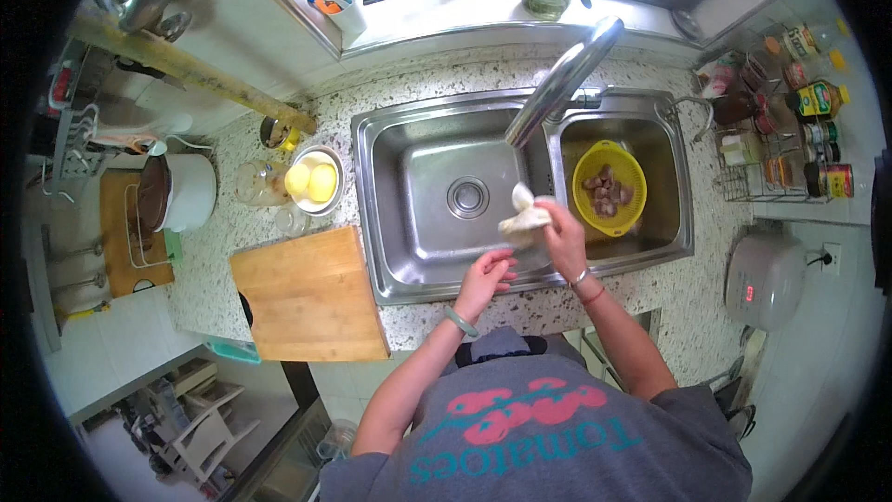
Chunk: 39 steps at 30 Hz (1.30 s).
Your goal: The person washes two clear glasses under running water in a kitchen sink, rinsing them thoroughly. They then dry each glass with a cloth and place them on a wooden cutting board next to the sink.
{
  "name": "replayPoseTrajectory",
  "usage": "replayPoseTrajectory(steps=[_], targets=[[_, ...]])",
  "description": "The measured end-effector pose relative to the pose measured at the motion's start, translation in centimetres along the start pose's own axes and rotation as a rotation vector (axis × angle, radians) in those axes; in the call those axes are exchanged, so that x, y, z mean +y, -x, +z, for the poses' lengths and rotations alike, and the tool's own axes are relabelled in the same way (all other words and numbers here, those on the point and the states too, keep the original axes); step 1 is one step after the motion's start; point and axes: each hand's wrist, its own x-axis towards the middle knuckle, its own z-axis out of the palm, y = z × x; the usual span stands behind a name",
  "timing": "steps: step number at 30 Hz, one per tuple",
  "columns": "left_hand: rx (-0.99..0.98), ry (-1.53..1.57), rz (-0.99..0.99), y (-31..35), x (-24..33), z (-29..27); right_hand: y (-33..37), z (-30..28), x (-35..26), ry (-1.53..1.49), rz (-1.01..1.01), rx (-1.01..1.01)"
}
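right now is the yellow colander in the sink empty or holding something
Holding something: brownish-pink pieces lie in the yellow colander, with its yellow wall showing around them.

— What is the supporting surface?
— A pale, dark-speckled tabletop (423,322), inset with a double-basin steel sink (423,163).
— And directly upon it?
— Left of the sink: a wooden cutting board (311,293), a white bowl (339,182) and a clear jar (260,182).
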Motion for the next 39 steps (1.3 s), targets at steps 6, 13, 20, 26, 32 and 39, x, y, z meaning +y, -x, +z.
replayPoseTrajectory(steps=[6,13,20,26,32,39], targets=[[0.188,0.048,0.101,2.2,-2.0,-1.2,7.6,1.3,-4.2,-0.123,0.166,-0.145],[0.188,0.076,0.118,4.6,-3.8,-2.4,10.6,3.1,-6.2,-0.106,0.088,-0.217],[0.203,0.079,0.129,6.2,-5.2,-3.8,11.8,4.4,-6.8,-0.087,0.057,-0.258],[0.205,0.102,0.164,7.2,-5.4,-4.8,12.0,5.5,-7.4,-0.065,0.016,-0.274],[0.239,0.124,0.155,8.2,-5.0,-5.5,12.0,6.4,-8.2,-0.066,0.005,-0.300],[0.292,0.160,0.189,8.3,-5.6,-6.4,12.2,7.4,-8.4,-0.124,0.096,-0.320]])
